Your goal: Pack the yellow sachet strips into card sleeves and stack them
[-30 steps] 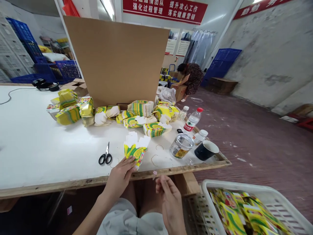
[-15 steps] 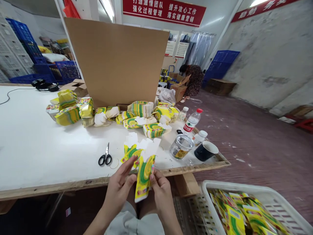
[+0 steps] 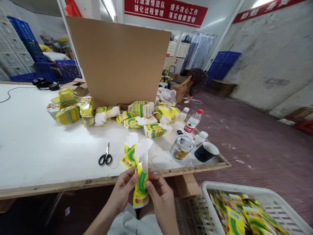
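Observation:
A yellow and green carton [image 3: 141, 186] with raised white flaps stands between my hands, in front of the table edge. My left hand [image 3: 124, 187] grips its left side, thumb at the front. On the right side, my right hand [image 3: 160, 194] pinches it with thumb and fingers. Just behind it, a few flat cartons [image 3: 128, 156] with white flaps lie on the white table [image 3: 61, 147]. Black-handled scissors [image 3: 105, 156] rest to the left, slightly open. Rubber bands [image 3: 155, 161] lie near the cartons.
Bundled flat cartons [image 3: 141, 109] line the back below a large cardboard sheet [image 3: 119, 62]. At the right stand a clear jar [image 3: 181, 148], a dark mug [image 3: 205, 152] and a water bottle [image 3: 193, 121]. A white basket [image 3: 244, 185] holds filled-looking yellow packs. Another person [image 3: 198, 80] bends over a box.
The carton has turned more upright and its body looks more opened out. My left hand has closed onto its side. The person behind has shifted slightly right.

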Demonstrator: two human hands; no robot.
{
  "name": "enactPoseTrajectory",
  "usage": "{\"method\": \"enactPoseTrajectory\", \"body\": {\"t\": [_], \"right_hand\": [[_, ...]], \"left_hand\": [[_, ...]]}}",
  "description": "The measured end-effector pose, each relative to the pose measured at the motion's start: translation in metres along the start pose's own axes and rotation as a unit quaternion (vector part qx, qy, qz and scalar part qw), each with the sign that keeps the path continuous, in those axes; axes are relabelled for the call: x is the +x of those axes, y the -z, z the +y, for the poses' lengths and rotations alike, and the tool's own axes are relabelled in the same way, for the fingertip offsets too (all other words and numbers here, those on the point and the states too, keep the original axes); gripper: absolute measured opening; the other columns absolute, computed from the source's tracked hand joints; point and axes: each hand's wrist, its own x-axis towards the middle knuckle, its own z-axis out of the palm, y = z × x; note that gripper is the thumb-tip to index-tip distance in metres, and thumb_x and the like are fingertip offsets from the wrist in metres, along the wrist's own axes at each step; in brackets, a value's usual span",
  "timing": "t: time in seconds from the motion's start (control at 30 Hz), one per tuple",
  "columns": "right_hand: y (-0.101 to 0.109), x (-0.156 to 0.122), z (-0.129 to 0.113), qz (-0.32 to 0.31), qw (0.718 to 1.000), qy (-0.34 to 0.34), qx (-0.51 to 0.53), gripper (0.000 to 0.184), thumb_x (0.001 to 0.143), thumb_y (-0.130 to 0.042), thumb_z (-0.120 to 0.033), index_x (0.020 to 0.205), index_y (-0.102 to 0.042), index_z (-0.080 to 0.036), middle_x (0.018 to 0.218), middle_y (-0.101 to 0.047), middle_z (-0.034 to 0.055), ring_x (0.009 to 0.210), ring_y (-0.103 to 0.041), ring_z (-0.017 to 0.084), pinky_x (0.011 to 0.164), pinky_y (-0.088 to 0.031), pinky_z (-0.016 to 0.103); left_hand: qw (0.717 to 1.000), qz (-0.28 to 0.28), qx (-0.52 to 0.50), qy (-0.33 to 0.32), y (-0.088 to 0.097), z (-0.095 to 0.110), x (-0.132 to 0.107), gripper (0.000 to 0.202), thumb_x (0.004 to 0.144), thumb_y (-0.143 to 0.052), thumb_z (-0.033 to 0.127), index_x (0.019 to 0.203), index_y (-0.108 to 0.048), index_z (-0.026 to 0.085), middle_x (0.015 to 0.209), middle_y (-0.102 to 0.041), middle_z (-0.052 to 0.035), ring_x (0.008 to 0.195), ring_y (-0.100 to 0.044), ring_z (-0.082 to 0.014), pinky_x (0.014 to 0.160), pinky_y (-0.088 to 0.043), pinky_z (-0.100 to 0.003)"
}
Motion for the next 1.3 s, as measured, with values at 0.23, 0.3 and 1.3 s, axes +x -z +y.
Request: {"method": "enactPoseTrajectory", "body": {"t": [0.23, 0.3, 1.3], "right_hand": [[0.0, -0.002, 0.006, 0.058, 0.995, 0.02, -0.075, 0.035, 0.081, -0.07, -0.051, 0.077, -0.065, -0.017, 0.071, -0.068, 0.0035, 0.067, -0.061, 0.019, 0.062, -0.053, 0.029], [0.003, -0.001, 0.004, 0.059, 0.993, 0.04, -0.09, 0.032, 0.082, -0.071, -0.048, 0.076, -0.064, -0.018, 0.069, -0.066, 0.0022, 0.065, -0.06, 0.018, 0.059, -0.052, 0.027], [0.044, 0.006, -0.028, -0.099, 0.991, 0.026, -0.084, 0.036, 0.087, -0.067, -0.042, 0.114, -0.063, -0.02, 0.076, -0.072, 0.0026, 0.073, -0.068, 0.021, 0.066, -0.053, 0.028]], "left_hand": [[0.99, 0.028, 0.124, -0.053, -0.004, -0.006, 0.002, 0.04, 0.085, -0.068, 0.05, 0.109, -0.069, 0.018, 0.107, -0.077, -0.01, 0.1, -0.071, -0.0261, 0.091, -0.055, -0.035], [0.984, 0.04, 0.158, -0.072, -0.003, -0.006, 0.001, 0.049, 0.085, -0.07, 0.046, 0.125, -0.058, 0.021, 0.108, -0.076, -0.0096, 0.099, -0.071, -0.0254, 0.087, -0.056, -0.034], [0.965, -0.114, 0.234, -0.023, -0.005, 0.006, -0.005, 0.041, 0.084, -0.072, 0.031, 0.124, -0.064, 0.023, 0.127, -0.067, -0.0126, 0.11, -0.067, -0.0282, 0.089, -0.053, -0.034]]}}
